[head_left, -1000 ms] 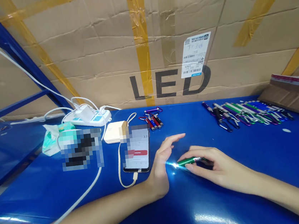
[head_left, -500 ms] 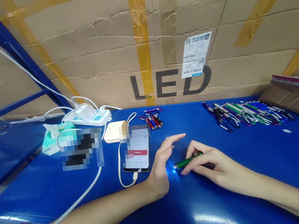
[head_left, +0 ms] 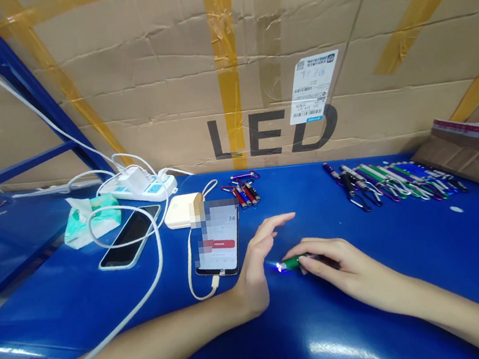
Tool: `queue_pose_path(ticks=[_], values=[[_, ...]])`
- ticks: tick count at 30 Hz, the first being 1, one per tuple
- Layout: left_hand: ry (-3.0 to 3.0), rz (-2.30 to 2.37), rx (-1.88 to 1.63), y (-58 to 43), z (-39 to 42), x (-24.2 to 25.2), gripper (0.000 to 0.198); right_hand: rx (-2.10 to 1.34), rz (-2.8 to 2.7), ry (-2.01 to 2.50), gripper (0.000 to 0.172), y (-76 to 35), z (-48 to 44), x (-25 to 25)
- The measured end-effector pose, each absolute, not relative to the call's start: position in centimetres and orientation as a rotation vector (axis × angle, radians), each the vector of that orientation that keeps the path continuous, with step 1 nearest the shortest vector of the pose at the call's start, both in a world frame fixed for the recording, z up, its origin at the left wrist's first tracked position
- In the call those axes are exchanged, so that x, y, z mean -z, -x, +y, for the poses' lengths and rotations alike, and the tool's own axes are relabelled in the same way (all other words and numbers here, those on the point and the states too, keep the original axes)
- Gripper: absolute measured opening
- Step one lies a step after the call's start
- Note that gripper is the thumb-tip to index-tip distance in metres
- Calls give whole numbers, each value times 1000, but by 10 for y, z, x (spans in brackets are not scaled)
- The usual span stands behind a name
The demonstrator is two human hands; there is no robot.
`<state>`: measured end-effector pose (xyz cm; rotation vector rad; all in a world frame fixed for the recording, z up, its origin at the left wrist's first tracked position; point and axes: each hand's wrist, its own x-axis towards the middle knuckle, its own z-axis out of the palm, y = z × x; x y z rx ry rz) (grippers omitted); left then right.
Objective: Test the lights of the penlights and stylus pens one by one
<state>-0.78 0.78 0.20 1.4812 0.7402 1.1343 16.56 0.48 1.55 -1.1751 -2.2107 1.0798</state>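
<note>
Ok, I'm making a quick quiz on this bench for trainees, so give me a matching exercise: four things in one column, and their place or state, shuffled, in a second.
Things:
1. green torch
2. dark phone
3. tissue pack
4. row of clip torches

Places or states:
A. at the far right end of the table
B. lit, under the fingers of the right hand
C. leftmost, by the power strip
D. screen off, amid a loop of white cable

Pairs: 1-B, 2-D, 3-C, 4-A.
</note>
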Motion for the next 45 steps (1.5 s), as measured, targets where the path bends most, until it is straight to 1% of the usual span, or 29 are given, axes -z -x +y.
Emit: queue_pose_path(ticks=[8,23,33,45], values=[[-1480,752,-1109,8,7,-5,51,-1037,-2237,1221,33,-166,3,-19],[-1486,758,-1108,8,9,-2,51,-1076,-2228,1174,30,-167,2,-19],[-1491,726,-1120,8,8,-1,51,-1042,-2228,1157,34,-165,3,-17],[-1483,747,-1113,8,9,-1,50,-1096,-2261,1103,26,-167,4,-15]])
